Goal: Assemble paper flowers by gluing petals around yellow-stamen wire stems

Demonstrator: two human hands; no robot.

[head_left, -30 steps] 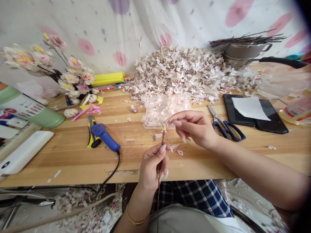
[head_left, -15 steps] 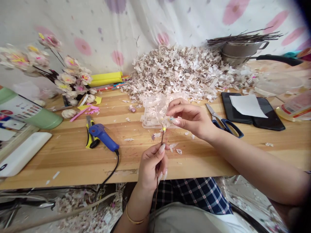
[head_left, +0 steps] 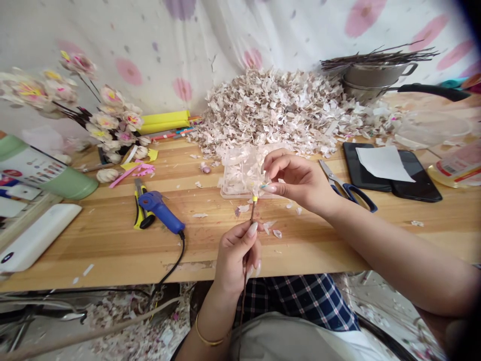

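My left hand point(head_left: 233, 258) is closed around a thin brown twig point(head_left: 253, 211), which stands nearly upright and runs down past my wrist towards my lap. Near the twig's upper end is a yellow band point(head_left: 254, 199), with pale, thin petals point(head_left: 255, 188) above it. My right hand point(head_left: 296, 181) reaches in from the right, its thumb and forefinger pinched at a whitish petal point(head_left: 265, 182) beside the tip. Part of that petal is hidden by the fingers. Behind the twig tip sits a clear plastic box point(head_left: 230, 173) holding pale petals.
Pale petals form a large heap point(head_left: 278, 108) at the back. Scissors point(head_left: 347, 188) and dark phones point(head_left: 417, 188) lie to the right. A blue glue gun point(head_left: 160, 210) and a yellow-black cutter point(head_left: 140, 205) lie left, near finished flowers point(head_left: 108, 123). Twigs rest on a pot point(head_left: 370, 75).
My right hand has shifted very slightly right, its fingertips still close to the twig's tip. The left hand keeps its hold on the twig. The view has shifted a little.
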